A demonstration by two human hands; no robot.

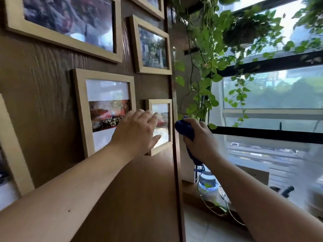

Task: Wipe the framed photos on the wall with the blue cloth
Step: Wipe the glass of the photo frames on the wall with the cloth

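At the far left edge a pale wooden frame is cut off by the picture's border, and above it, in the upper left, hangs a large framed photo, blurred. The wall behind them is brown with a wood-grain texture. Left of centre sits a mid-sized framed photo with a white mat and a reddish scene. The left hand reaches across its lower right corner, open and flat, fingers spread, with the fingertips lying over the small framed photo at centre — whether they press the glass or hover just off it I cannot tell. Above that one hangs another upright framed photo.

Just right of the wall's edge, the right hand is closed around the blue cloth, bunched in the fist, a tail of it hanging below — beside the small frame, not touching it.

Trailing green vines drop down from the upper centre between wall and window. Low down, behind the right forearm, stands a clear bottle on a wooden ledge. The right side is a big window with dark bars, buildings hazy outside.
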